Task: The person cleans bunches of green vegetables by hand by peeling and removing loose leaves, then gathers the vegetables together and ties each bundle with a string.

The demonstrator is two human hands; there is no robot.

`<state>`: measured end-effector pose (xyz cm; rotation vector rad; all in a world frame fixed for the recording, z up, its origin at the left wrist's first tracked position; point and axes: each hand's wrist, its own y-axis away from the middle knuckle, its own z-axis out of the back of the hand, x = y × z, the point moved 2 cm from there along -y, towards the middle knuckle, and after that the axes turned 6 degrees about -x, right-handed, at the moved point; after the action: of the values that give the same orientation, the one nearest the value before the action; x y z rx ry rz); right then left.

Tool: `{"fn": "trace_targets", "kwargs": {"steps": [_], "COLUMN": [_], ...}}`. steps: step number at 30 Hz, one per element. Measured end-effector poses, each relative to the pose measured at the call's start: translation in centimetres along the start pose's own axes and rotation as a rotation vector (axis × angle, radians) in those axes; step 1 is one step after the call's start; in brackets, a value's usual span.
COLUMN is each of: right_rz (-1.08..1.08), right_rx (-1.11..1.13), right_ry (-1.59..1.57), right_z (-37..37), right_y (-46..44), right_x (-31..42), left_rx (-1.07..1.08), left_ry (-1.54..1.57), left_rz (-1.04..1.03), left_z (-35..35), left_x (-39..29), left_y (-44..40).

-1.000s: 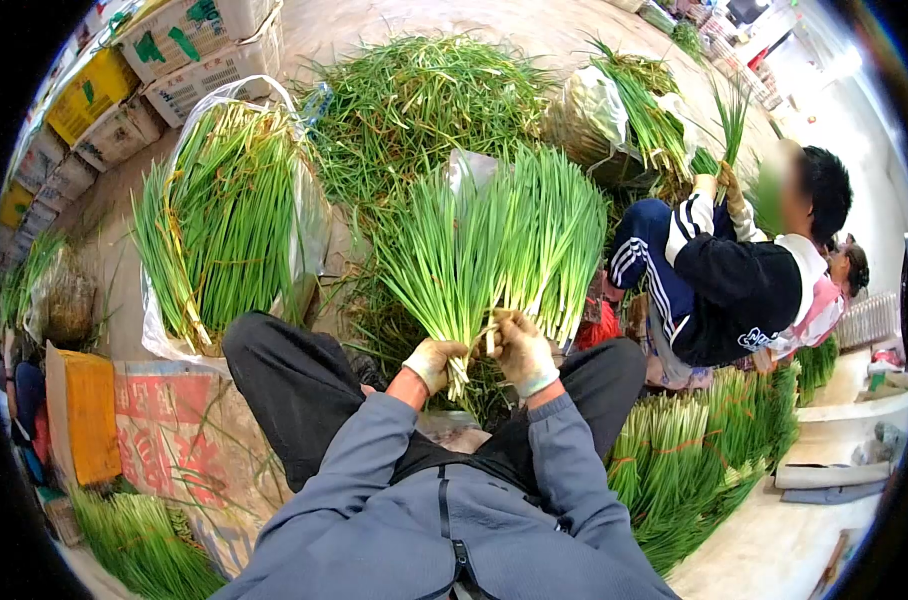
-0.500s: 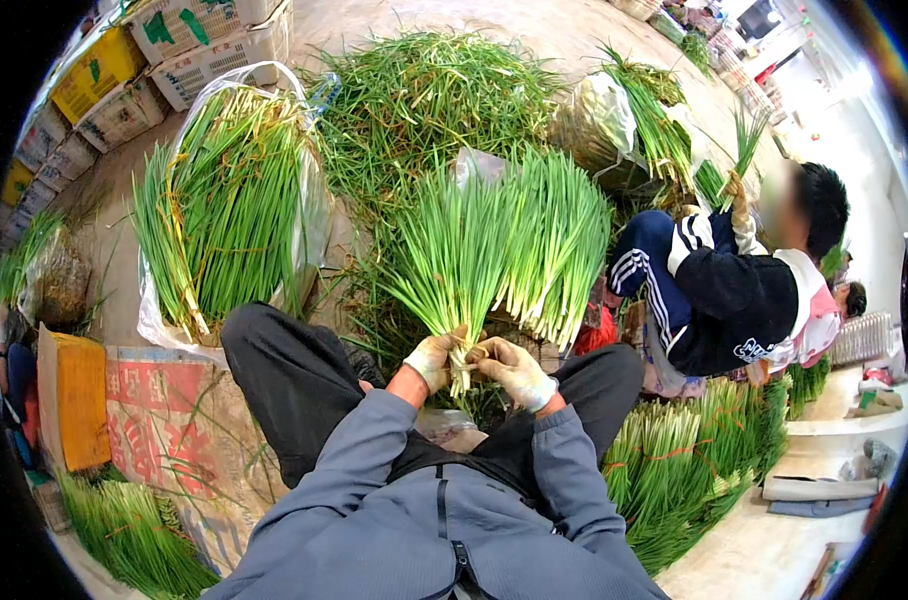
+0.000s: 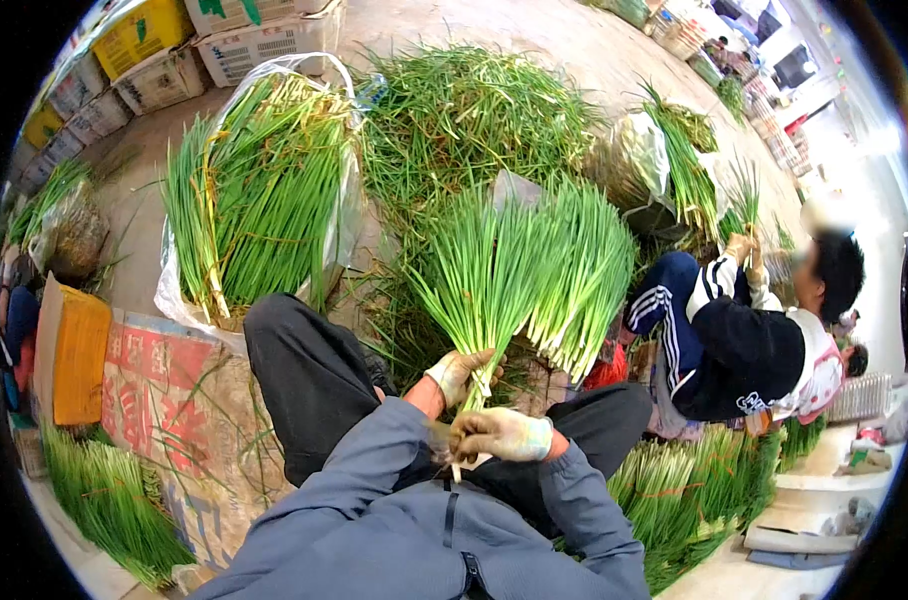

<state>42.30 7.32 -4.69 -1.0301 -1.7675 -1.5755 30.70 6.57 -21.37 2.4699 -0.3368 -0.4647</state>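
A bunch of Chinese chives (image 3: 484,270) fans out upward, leaves away from me and pale stems toward my lap. My left hand (image 3: 462,377), in a whitish glove, is closed round its stems. Just below, my gloved right hand (image 3: 504,435) has its fingers closed at the stem ends. A thin pale chive stalk (image 3: 457,471) pokes out beneath its fingertips, and some blurred brownish strands hang beside them. Touching the held bunch on its right, a second pile of chives (image 3: 579,280) lies with its white stems toward me.
Loose chive leaves (image 3: 474,110) are heaped ahead. At left stands a plastic bag packed with chives (image 3: 274,190), with crates (image 3: 264,50) behind. A person (image 3: 744,330) sits at right, holding chives. Tied bunches (image 3: 694,480) lie at lower right, others (image 3: 109,500) at lower left.
My right hand has moved down toward my body, away from the left hand, which stays on the stems. The view has shifted slightly. The seated person's hands have lowered.
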Motion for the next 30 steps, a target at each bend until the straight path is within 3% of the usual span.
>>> {"fn": "trace_targets", "kwargs": {"steps": [1,4,5,6,9,12,14,15,17,18,20,22,23,24,26,30], "right_rz": [0.054,0.046,0.171,0.266,0.610,0.538,0.659,0.707,0.861,0.920,0.681,0.347,0.193,0.284,-0.002,-0.085], "right_rx": [0.019,0.076,0.081,0.154,0.494,0.694,0.561,0.353,-0.229,-0.573,-1.379,-1.471,-1.205,-1.100,-0.814,-0.803], "right_ry": [0.138,0.146,0.016,0.109,-0.137,-0.118,0.007,-0.087,-0.235,-0.133,0.734,0.964,1.087,1.159,1.135,1.086], "right_z": [-0.5,-0.5,-0.9,-0.5,-0.6,0.0,3.2,5.1,9.6,12.5,18.0,17.6,17.6,17.7,17.3,15.5], "right_y": [0.2,1.6,3.0,4.0,4.9,4.6,2.6,1.3,-1.8,-3.4,-5.8,-7.3,-8.6,-10.2,-12.3,-13.7], "right_x": [1.9,3.7,4.5,5.6,8.7,14.1,18.3,21.2,27.1,29.6,31.3,27.6,25.1,20.7,13.4,5.9], "left_rx": [-0.001,-0.018,-0.042,-0.039,-0.089,-0.084,-0.088,-0.059,-0.112,-0.073,-0.064,-0.016,-0.044,-0.038,-0.034,-0.089], "left_ry": [-0.009,0.040,-0.013,-0.007,-0.065,-0.086,-0.164,-0.249,-0.057,-0.037,-0.068,-0.098,-0.091,-0.066,-0.083,-0.110], "left_rz": [-0.002,0.044,0.062,0.064,0.032,0.034,-0.015,-0.058,0.117,0.051,0.048,-0.018,-0.015,-0.029,-0.040,-0.025], "left_z": [0.2,0.6,0.8,1.1,1.0,1.3,0.7,0.5,1.4,1.0,1.7,2.2,1.9,1.4,1.3,1.8], "left_x": [-0.1,-0.1,-0.3,-0.1,0.2,0.5,0.0,-0.4,0.3,0.1,0.1,0.4,0.3,0.0,-0.3,0.1], "left_y": [0.0,-0.5,-0.3,-0.6,-1.1,-1.8,-1.0,-0.5,-1.6,-0.9,-1.2,-1.5,-1.1,-0.9,-0.2,-0.8]}}
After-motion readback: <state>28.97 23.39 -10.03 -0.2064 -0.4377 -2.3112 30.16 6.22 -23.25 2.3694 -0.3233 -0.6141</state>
